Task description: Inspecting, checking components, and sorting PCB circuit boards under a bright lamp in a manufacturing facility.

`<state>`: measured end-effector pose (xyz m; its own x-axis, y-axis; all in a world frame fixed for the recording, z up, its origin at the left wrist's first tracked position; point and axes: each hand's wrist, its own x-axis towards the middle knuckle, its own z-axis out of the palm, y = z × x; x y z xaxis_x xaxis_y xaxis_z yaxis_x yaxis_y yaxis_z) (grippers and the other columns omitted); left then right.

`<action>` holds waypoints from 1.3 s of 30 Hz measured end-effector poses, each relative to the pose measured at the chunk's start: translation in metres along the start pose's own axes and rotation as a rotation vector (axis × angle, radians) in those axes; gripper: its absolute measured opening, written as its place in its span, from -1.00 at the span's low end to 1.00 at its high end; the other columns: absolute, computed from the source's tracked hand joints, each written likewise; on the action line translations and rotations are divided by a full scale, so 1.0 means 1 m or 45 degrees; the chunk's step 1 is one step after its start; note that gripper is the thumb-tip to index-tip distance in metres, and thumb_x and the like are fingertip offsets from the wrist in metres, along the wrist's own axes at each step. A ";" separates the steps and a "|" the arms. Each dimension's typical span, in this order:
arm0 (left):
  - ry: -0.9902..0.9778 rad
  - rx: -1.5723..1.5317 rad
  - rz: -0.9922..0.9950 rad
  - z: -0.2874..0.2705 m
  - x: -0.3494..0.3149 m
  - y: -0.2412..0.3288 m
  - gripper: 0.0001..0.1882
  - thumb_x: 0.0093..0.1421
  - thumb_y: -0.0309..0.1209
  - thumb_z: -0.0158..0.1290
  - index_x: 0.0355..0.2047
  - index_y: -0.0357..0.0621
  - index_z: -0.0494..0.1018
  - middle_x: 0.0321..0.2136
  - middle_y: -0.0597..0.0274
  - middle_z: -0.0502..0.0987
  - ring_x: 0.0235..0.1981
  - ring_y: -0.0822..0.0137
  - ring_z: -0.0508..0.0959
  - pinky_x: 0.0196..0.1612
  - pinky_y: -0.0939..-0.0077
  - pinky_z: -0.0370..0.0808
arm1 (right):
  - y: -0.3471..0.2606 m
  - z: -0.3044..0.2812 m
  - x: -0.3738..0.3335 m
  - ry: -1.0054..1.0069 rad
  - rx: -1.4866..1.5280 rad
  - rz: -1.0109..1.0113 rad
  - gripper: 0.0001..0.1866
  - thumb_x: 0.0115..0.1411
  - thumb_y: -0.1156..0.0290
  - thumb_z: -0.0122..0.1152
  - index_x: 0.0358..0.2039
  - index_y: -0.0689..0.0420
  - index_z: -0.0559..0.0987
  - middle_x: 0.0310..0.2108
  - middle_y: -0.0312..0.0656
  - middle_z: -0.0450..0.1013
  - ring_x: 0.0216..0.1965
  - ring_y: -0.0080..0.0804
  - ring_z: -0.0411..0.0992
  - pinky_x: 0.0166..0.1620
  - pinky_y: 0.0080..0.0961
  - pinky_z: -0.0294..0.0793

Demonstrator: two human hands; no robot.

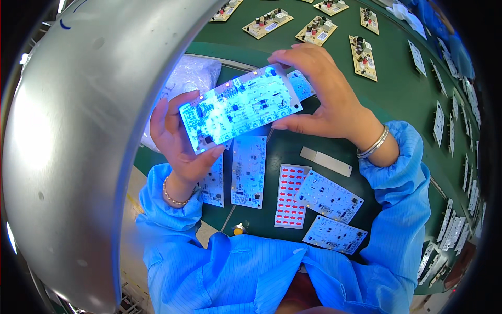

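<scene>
A white circuit board [240, 107], lit bright blue, is held up tilted above the table between both hands. My left hand [180, 136] grips its left end, thumb on the lower edge and fingers at the upper corner. At the other end, my right hand [319, 94] has its fingers on the top edge and its thumb near the bottom corner. Part of a second board [300, 85] shows behind the right end; I cannot tell whether the right hand touches it. Below lie an upright board [248, 171] and another board [213, 183] partly covered by my left hand.
A large curved metal lamp hood [68, 131] fills the left side. A sheet of red arrow stickers [290, 199] lies beside two boards [334, 234] and a pale strip [326, 160]. Clear plastic bags [193, 73] sit behind my left hand. Tan component boards [362, 57] and several white boards [438, 123] stand farther off.
</scene>
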<state>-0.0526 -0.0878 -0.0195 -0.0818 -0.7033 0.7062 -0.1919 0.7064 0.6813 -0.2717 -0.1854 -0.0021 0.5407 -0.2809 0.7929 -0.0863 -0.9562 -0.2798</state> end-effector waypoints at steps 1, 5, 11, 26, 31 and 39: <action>0.037 -0.039 -0.037 0.001 0.000 -0.001 -0.09 -0.18 -0.43 0.15 0.07 -0.12 -0.23 -0.09 -0.13 0.14 -0.09 0.17 0.26 -0.05 0.37 0.23 | 0.000 0.000 -0.001 -0.001 0.011 0.040 -0.31 -0.29 0.16 0.28 -0.12 0.14 0.28 -0.29 -0.14 0.31 -0.26 -0.16 0.25 -0.12 -0.31 0.18; 0.109 -0.105 -0.144 0.004 -0.001 -0.002 -0.12 -0.15 -0.37 0.15 0.06 -0.12 -0.19 -0.09 -0.10 0.16 -0.09 0.21 0.26 -0.04 0.41 0.20 | -0.001 0.003 -0.002 0.046 0.074 0.124 -0.31 -0.32 0.18 0.30 -0.13 0.15 0.29 -0.32 -0.15 0.32 -0.28 -0.18 0.26 -0.15 -0.35 0.20; 0.093 -0.130 -0.186 0.003 -0.001 -0.001 -0.14 -0.15 -0.34 0.15 0.06 -0.12 -0.16 -0.09 -0.08 0.16 -0.09 0.22 0.26 -0.03 0.42 0.18 | -0.001 -0.001 -0.007 -0.054 0.044 0.133 -0.25 -0.26 0.21 0.31 -0.07 0.20 0.20 -0.18 -0.11 0.29 -0.22 -0.30 0.28 -0.12 -0.43 0.25; 0.010 0.020 -0.006 0.003 -0.001 0.002 -0.17 -0.14 -0.40 0.12 0.05 -0.13 -0.18 -0.06 -0.17 0.09 -0.07 0.15 0.23 -0.04 0.35 0.19 | 0.001 0.001 -0.010 -0.028 0.126 -0.012 -0.25 -0.26 0.28 0.32 -0.05 0.19 0.17 -0.12 -0.03 0.24 -0.21 -0.24 0.26 -0.15 -0.42 0.27; -0.052 0.171 0.098 0.001 0.001 0.005 -0.18 -0.16 -0.48 0.09 0.05 -0.12 -0.16 -0.07 -0.21 0.09 -0.07 0.11 0.22 -0.05 0.31 0.20 | 0.004 0.003 -0.008 0.035 0.118 -0.082 -0.24 -0.30 0.29 0.32 -0.05 0.13 0.18 -0.08 -0.10 0.24 -0.22 -0.23 0.28 -0.14 -0.39 0.22; -0.052 0.229 0.123 0.000 0.000 0.005 -0.17 -0.16 -0.50 0.09 0.05 -0.07 -0.17 -0.06 -0.20 0.07 -0.07 0.09 0.22 -0.05 0.28 0.20 | 0.003 0.007 -0.011 0.060 0.169 -0.007 -0.24 -0.32 0.30 0.32 -0.05 0.10 0.19 -0.05 -0.20 0.23 -0.24 -0.25 0.29 -0.14 -0.39 0.20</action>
<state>-0.0536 -0.0837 -0.0162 -0.1471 -0.6379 0.7559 -0.3527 0.7478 0.5624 -0.2723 -0.1844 -0.0150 0.5006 -0.2819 0.8185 0.0297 -0.9394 -0.3416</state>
